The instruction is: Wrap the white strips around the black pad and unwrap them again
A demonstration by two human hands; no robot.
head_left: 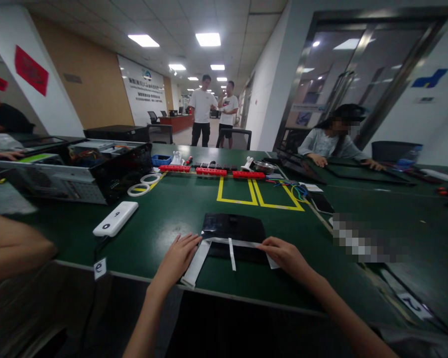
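Note:
A glossy black flat panel [233, 224] lies on the green table near its front edge. Across its lower part runs a thin white strip [239, 242]. A short white strip [232, 254] crosses it and hangs toward me. At the panel's left end a wider white flat ribbon [197, 263] slants down to the table edge. My left hand [179, 259] lies flat beside that ribbon, fingers stretched to the panel's left corner. With thumb and fingers my right hand [283, 254] pinches the right end of the thin strip. A white end piece shows below that hand.
An opened computer case [97, 169] stands at the left, with white tape rings [139, 190] beside it. A white power bank [115, 219] lies nearer me. Red bins [211, 171], yellow outlines [238, 202] and wires [298, 191] are beyond. A co-worker's arm [15, 243] rests at left.

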